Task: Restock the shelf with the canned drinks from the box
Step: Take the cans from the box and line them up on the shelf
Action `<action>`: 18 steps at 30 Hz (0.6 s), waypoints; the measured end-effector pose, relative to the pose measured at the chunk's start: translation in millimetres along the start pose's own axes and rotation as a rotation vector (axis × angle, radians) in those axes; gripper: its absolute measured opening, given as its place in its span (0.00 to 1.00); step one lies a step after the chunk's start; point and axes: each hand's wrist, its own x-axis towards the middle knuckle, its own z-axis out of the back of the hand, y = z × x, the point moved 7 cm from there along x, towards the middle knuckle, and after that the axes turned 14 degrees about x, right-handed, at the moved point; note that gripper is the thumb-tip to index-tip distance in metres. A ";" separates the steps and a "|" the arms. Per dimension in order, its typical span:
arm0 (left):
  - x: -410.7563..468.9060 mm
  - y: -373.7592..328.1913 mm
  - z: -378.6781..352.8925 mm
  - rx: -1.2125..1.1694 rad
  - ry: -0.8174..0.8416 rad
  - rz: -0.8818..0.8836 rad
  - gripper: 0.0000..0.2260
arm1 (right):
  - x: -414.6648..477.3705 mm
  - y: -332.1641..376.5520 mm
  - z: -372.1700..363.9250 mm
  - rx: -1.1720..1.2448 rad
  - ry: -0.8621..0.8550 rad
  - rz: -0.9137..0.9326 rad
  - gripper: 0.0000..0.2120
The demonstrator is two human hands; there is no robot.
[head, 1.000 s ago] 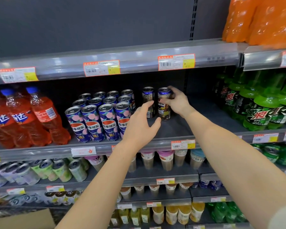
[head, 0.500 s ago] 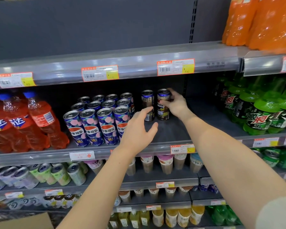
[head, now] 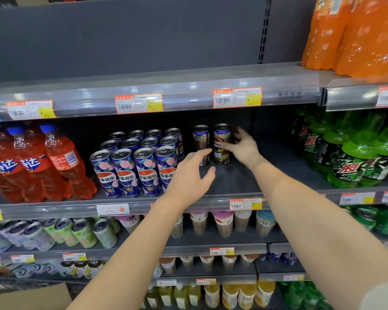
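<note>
Now the right hand point(head: 242, 149) holds a dark cola can point(head: 221, 158) far back on the middle shelf point(head: 233, 182). The left hand point(head: 188, 177) is spread, holding nothing. One bump could knock over the second can point(head: 201, 142) just beside.

Single head-worn wide-angle view, facing forward and slightly down onto the middle shelf point(head: 233, 180) of a drinks rack. It is near enough that the left hand point(head: 188, 175) extends over the shelf and the right hand point(head: 242, 146) holds a dark cola can point(head: 221, 157) toward its back.
</note>
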 end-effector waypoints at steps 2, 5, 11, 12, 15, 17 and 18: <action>1.9 -3.2 -0.9 0.034 0.017 -0.006 0.25 | -7.1 -1.1 8.6 -0.019 0.002 0.010 0.44; 3.2 -7.6 -0.3 0.069 0.041 -0.002 0.25 | -23.4 4.2 21.7 -0.150 -0.004 0.057 0.36; -2.8 -15.2 6.4 0.201 0.074 0.019 0.25 | -62.2 14.8 25.8 -0.429 0.021 0.060 0.28; -5.1 -15.7 8.4 0.217 0.082 0.023 0.25 | -69.6 17.0 25.1 -0.463 0.030 0.058 0.28; -14.5 -18.2 16.4 0.273 0.093 -0.004 0.25 | -94.5 25.9 20.4 -0.569 0.062 0.083 0.29; -23.0 -19.2 23.5 0.312 0.095 -0.039 0.25 | -113.8 33.8 15.4 -0.642 0.081 0.108 0.29; -28.3 -18.5 27.6 0.324 0.093 -0.053 0.25 | -123.5 38.6 12.5 -0.670 0.084 0.113 0.29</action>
